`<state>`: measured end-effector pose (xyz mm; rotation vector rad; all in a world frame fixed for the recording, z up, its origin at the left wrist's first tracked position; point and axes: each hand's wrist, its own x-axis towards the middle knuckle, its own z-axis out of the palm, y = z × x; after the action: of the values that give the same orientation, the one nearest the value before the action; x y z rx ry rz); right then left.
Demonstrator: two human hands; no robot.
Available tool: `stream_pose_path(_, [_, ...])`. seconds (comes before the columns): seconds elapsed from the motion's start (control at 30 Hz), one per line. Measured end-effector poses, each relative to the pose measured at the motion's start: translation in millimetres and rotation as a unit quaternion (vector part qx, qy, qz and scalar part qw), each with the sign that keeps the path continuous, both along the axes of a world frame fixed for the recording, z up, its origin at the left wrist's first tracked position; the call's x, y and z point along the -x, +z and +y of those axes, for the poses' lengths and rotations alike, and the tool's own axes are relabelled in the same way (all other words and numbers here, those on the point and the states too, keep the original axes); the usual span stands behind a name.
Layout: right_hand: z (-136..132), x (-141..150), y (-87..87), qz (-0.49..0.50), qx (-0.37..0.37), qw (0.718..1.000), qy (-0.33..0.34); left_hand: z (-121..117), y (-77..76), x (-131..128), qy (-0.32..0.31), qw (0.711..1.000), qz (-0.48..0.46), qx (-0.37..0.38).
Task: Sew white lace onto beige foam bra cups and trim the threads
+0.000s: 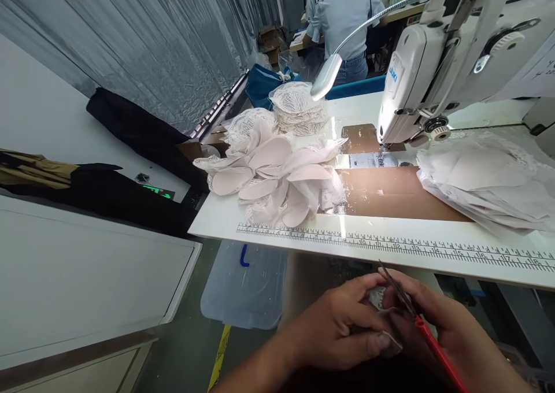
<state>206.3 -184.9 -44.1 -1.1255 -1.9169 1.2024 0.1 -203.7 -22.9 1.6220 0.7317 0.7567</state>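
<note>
In the head view, both my hands are close together below the table's front edge. My left hand [347, 323] is closed on a small pale lace piece [377, 296], mostly hidden by the fingers. My right hand [451, 318] is closed around red-handled scissors [427, 336], their thin metal blades pointing up and away from me. The fingers of both hands nearly meet around the lace. Beyond them, on the sewing table [299, 241], lies a loose heap of pale cup-shaped fabric pieces [271, 176] with lace edges.
A white sewing machine [407, 81] stands over the table, with a lamp [327, 76] on a bendable arm. White fabric pieces [485, 179] are piled at right, stacked lace [299, 107] behind the heap. Beneath is a clear plastic box [245, 289]. A person [344, 23] sits behind.
</note>
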Motion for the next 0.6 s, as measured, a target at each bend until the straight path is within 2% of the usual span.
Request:
stream_pose_path(0.13, [-6.6, 5.4, -8.9, -0.006, -0.028, 0.997, -0.074, -5.6, -8.3, -6.4, 0.025, 0.994, 0.101, -0.021])
stream_pose_path(0.23, [-9.7, 5.9, -14.6, -0.007, -0.025, 0.997, -0.071, -8.8, -16.7, -8.6, 0.026, 0.991, 0.127, -0.036])
stream_pose_path(0.37, [-12.0, 4.8, -18.5, 0.024, 0.005, 0.998, -0.065, -12.3, -27.7, -10.1, 0.058, 0.995, 0.077, -0.027])
stream_pose_path(0.47, [-13.9, 3.9, -20.4, 0.039, 0.029, 0.996, -0.071, -13.2, -30.3, -10.9, 0.085, 0.996, 0.029, 0.0])
stream_pose_path(0.6, [-13.5, 1.3, -27.6, 0.044, 0.021, 0.998, -0.033, -12.3, -30.3, -10.9, 0.058, 0.998, 0.0, 0.036])
